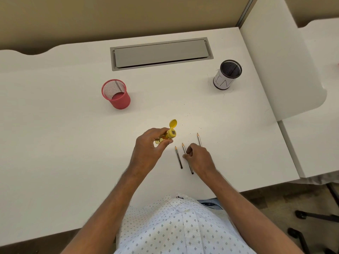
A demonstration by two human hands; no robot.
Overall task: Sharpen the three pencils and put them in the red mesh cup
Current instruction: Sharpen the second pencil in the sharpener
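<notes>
White desk [55, 143], matte top, fills most of the frame. Grey recessed cable hatch [161, 53] at upper centre, lid down. Red mesh cup [116, 94] upright, left of centre. Black mesh cup [227, 74] with a white paper wrap, upright, upper right. Three pencils [178, 157] lie flat near the front edge, centre, roughly parallel, tips pointing away; the right one is mostly hidden. Dark specks are scattered on the top just beyond the pencils.
</notes>
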